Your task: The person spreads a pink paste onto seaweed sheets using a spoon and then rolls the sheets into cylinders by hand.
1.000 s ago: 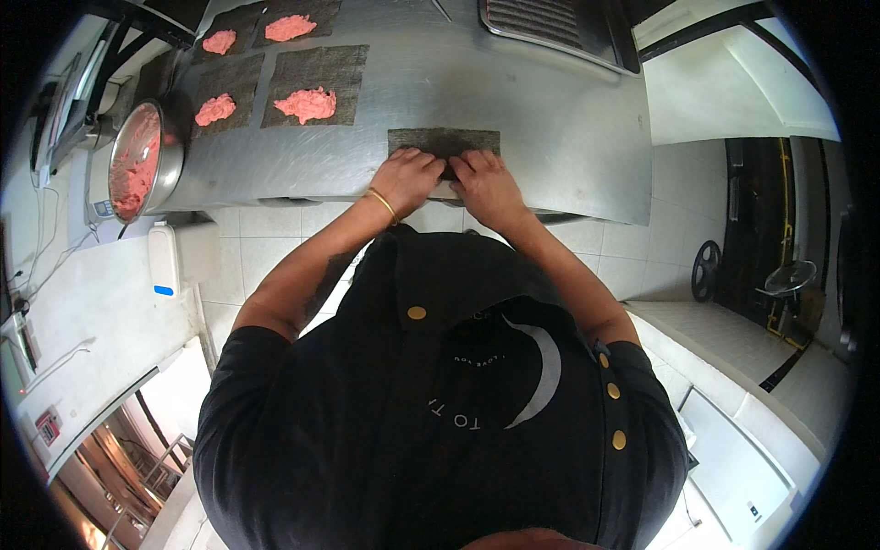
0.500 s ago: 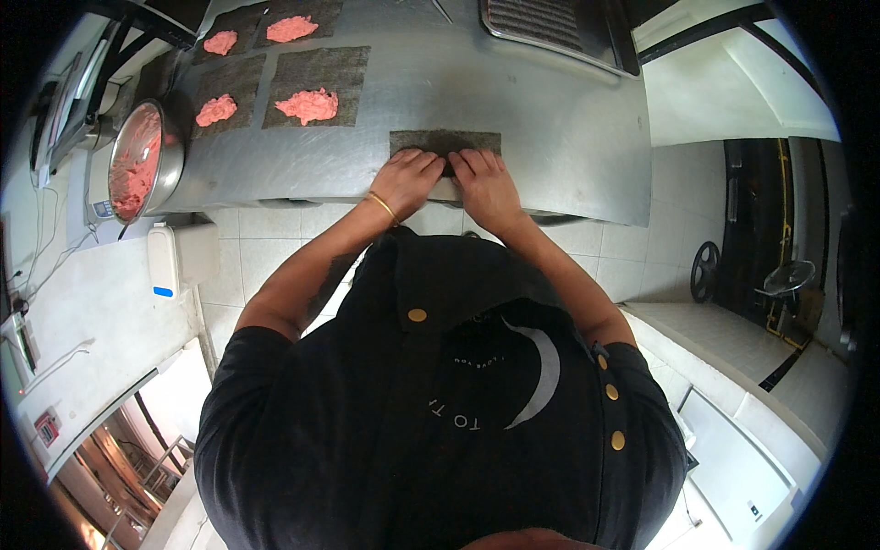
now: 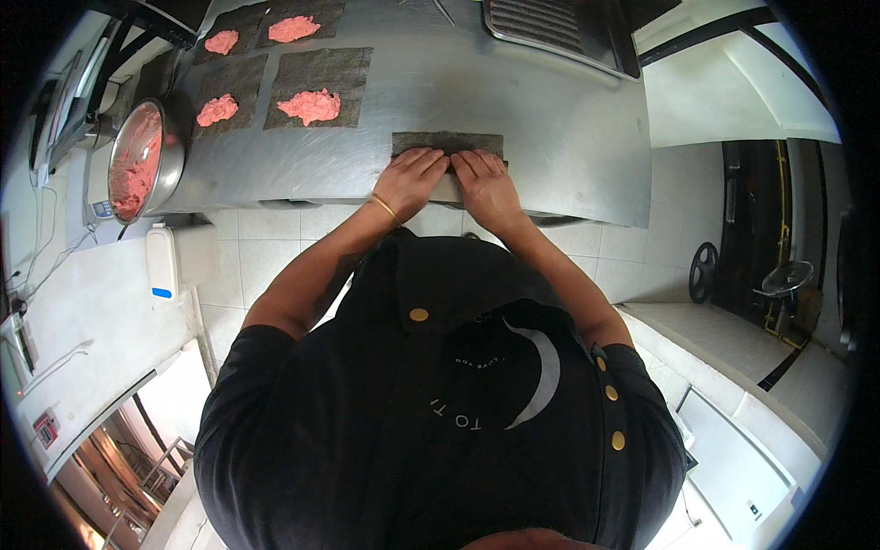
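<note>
I'm watching from afar, and here are both hands close together on the near side of the steel table [image 3: 568, 137], left hand [image 3: 410, 179] and right hand [image 3: 486, 188] almost meeting at the thumbs! The dark sheet [image 3: 449, 141] lies right under the fingertips, its far strip showing just beyond them. Fingers bent down on it, both sides; whether they're pinching it or only pressing, I can't tell from up here, the near edge being hidden beneath the hands. A gold bracelet [image 3: 387, 210] circles the left wrist. Beyond and left of the hands, four more dark sheets [image 3: 353, 69], each bearing a pink mound [image 3: 312, 107]; well left, a metal bowl [image 3: 170, 160] of the same pink paste; beyond and right, a metal tray [image 3: 559, 55] with dark ridged rows
</note>
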A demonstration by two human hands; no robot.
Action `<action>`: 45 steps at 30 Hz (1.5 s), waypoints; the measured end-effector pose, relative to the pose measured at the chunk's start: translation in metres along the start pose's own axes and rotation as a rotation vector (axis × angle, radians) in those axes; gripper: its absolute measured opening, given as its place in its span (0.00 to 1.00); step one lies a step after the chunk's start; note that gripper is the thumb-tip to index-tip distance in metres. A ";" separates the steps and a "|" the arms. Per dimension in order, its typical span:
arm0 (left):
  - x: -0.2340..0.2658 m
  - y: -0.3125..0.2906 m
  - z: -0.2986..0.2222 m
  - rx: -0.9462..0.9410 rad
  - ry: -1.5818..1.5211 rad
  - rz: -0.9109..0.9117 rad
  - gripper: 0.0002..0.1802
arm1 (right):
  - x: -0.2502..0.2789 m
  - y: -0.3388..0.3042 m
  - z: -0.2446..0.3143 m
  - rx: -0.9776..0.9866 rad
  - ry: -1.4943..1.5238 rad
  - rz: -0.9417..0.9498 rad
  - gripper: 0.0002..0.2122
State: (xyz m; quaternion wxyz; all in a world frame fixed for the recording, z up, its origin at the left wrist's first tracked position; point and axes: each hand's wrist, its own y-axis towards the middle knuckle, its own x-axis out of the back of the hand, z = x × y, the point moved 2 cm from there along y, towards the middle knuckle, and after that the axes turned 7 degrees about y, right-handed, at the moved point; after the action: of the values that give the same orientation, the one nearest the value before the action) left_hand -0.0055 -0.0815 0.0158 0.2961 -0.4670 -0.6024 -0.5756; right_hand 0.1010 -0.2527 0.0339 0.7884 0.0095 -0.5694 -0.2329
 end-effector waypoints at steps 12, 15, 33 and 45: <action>-0.011 0.006 0.008 0.034 0.028 0.023 0.22 | -0.007 0.008 -0.008 -0.023 -0.058 0.019 0.23; -0.012 0.009 0.009 0.049 0.033 0.046 0.24 | -0.006 0.010 -0.005 -0.068 -0.058 0.000 0.23; 0.027 0.018 0.042 0.186 -0.067 0.330 0.25 | -0.008 0.018 -0.009 -0.101 -0.091 0.041 0.21; 0.025 0.037 0.030 0.230 -0.046 0.429 0.18 | -0.010 0.041 0.003 -0.194 -0.009 0.227 0.19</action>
State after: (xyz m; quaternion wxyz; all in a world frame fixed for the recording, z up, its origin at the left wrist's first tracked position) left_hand 0.0238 -0.0508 0.0484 0.4490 -0.5604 -0.5577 -0.4163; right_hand 0.1105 -0.2120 0.0370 0.8043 -0.1322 -0.5452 -0.1959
